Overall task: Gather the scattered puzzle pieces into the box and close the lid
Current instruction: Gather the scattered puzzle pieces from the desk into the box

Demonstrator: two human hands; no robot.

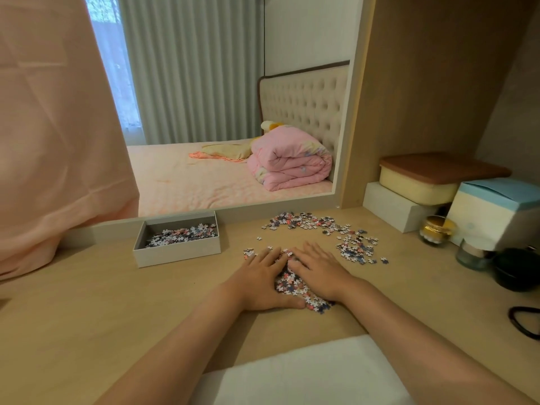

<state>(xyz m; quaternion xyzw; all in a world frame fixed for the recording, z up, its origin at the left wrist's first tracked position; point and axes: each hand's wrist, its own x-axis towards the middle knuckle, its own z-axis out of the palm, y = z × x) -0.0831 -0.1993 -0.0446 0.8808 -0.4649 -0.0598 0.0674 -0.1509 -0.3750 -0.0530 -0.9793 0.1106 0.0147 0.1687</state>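
A heap of small pink, white and dark puzzle pieces (pixel 292 285) lies on the wooden desk between my hands. My left hand (pixel 260 279) and my right hand (pixel 318 273) lie flat with straight fingers, pressing the heap from both sides. More loose pieces (pixel 309 222) curve in an arc behind and to the right. The open grey box (pixel 175 252) stands to the left, its floor partly covered with pieces. A white flat thing (pixel 298 378), perhaps the lid, lies at the desk's near edge.
A mirror (pixel 233 112) stands behind the desk. At the right are stacked containers (pixel 420 182), a blue-white box (pixel 496 211), a gold-lidded jar (pixel 437 230), a glass (pixel 472 254), a black object (pixel 515 268) and a black loop (pixel 523 321). Pink fabric (pixel 58 141) hangs at left.
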